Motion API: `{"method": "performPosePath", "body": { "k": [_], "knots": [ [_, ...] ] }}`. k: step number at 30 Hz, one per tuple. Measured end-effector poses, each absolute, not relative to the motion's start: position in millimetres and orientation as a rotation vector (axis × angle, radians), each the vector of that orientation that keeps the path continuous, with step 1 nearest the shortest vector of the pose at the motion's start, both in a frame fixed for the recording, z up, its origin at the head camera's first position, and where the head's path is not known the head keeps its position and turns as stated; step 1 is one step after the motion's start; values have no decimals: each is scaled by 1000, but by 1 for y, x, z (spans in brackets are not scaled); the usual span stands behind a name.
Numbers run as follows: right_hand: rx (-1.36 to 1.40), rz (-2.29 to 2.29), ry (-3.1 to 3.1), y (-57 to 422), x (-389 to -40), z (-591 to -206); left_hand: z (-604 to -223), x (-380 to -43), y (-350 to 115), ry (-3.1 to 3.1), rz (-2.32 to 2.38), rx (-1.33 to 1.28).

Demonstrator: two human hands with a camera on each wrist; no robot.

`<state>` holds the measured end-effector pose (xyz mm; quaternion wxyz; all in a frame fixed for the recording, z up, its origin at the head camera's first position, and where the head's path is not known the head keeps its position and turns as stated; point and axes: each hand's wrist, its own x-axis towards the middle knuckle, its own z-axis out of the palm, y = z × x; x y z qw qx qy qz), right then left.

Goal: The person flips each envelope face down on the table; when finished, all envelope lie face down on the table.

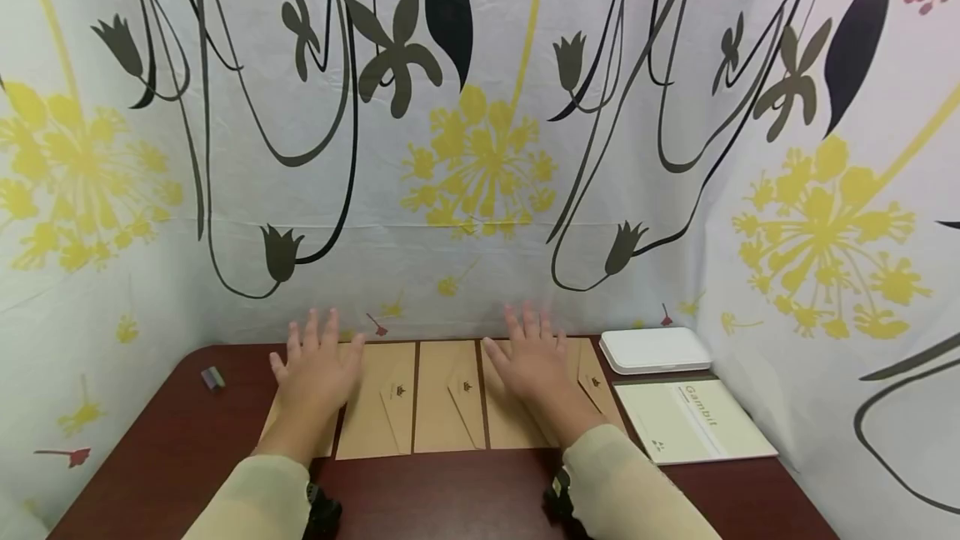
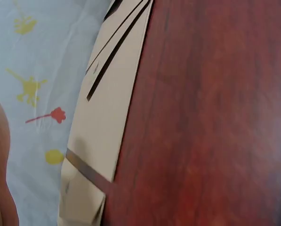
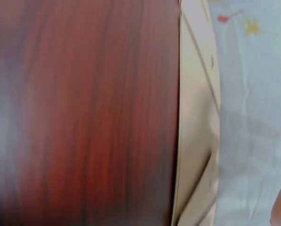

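Several tan envelopes [image 1: 442,398] lie side by side in a row on the dark red-brown table [image 1: 172,448], flaps folded and marked with a small dark emblem. My left hand [image 1: 318,365] hovers flat over the leftmost envelope, fingers straight and spread, holding nothing. My right hand [image 1: 528,357] is spread the same way over the envelopes on the right. In the left wrist view the envelopes [image 2: 107,113] run along the table's far edge; in the right wrist view an envelope [image 3: 196,141] lies beside the cloth, and only a sliver of the hand shows.
A white flat box [image 1: 654,348] sits at the back right, with a pale booklet [image 1: 693,422] marked "Gambit" in front of it. A small grey object [image 1: 213,377] lies at the left. Floral cloth [image 1: 480,148] walls close in the back and both sides.
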<state>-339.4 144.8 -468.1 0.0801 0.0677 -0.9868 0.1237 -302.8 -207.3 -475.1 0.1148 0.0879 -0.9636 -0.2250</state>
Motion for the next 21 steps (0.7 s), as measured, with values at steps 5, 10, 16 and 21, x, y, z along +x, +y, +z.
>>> {"method": "performPosePath", "body": {
  "k": [5, 10, 16, 21],
  "knots": [
    [257, 468, -2934, 120, -331, -463, -475, -296, -223, -2774, -846, 344],
    [358, 603, -2869, 89, -317, -459, -475, -289, -242, -2726, -987, 416],
    [521, 859, -2775, 51, -297, -462, -477, -276, -261, -2635, -1172, 475],
    [623, 1279, -2686, 22, -282, -461, -474, -267, -273, -2615, -1251, 431]
  ]
}}
